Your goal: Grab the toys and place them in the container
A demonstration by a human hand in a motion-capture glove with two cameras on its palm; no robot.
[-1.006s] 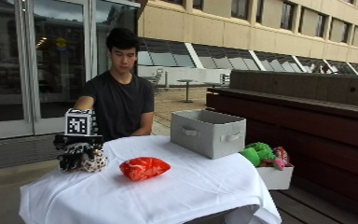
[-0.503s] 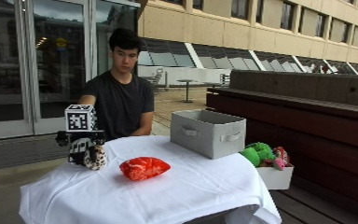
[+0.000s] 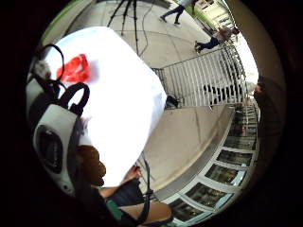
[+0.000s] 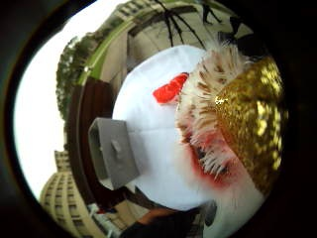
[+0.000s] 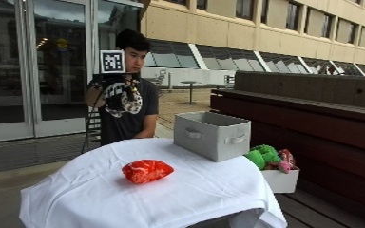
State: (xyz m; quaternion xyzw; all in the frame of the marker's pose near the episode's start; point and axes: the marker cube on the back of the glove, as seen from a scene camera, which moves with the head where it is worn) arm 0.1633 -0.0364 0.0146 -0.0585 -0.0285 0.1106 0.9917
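Note:
My gloved right hand [image 5: 114,94] is raised well above the table's far left side and grips a furry white and brown spotted toy [image 5: 129,99]. That toy [image 4: 208,94], with a gold glittery part [image 4: 252,119] and a red patch, fills much of the thumb side palm view. A red toy [image 5: 147,171] lies on the white tablecloth [image 5: 188,190] near the table's middle, also visible as red toy [image 3: 75,68] and red toy [image 4: 171,88]. The grey fabric container [image 5: 211,135] stands open at the back right of the table; it shows as the grey container [image 4: 113,153] too.
A white box [image 5: 281,178] with green and pink toys [image 5: 264,156] sits low beside the table's right edge. A dark wooden wall [image 5: 309,114] runs behind it. The person sits behind the table. A metal railing [image 3: 199,80] and pavement lie below.
My hand has lifted the spotted toy from the table's left edge up to about head height. The red toy and the container have not moved.

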